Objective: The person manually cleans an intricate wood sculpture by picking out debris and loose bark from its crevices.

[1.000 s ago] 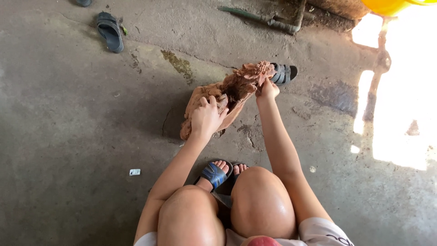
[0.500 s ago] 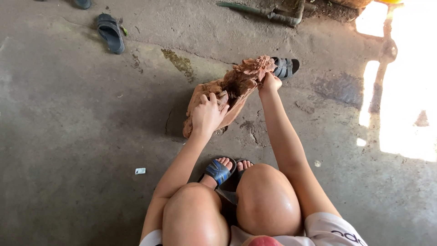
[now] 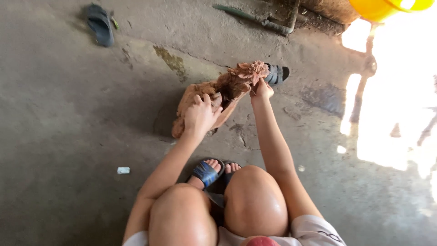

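Reddish-brown fibrous coconut husk (image 3: 218, 93) lies tilted on the grey concrete floor (image 3: 68, 136), just above the middle of the head view, its frayed end rising toward one o'clock. At its lower end the left hand (image 3: 200, 116) presses down with fingers curled over the husk, closed on it; at the frayed tip the right hand (image 3: 261, 89) pinches the fibres in a tight grip. To do this well, I judge the left hand should pin the body firmly while the right pulls along the grain, not across it. A dark sandal (image 3: 276, 74) lies touching the husk's tip, another blue sandal (image 3: 100, 23) sits well apart at eleven o'clock, and a sandalled foot (image 3: 207, 172) rests near six o'clock, between the knees. The floor is rough, cracked and stained, with hard sunlight at three o'clock and a yellow plastic tub (image 3: 382, 7) at one o'clock.
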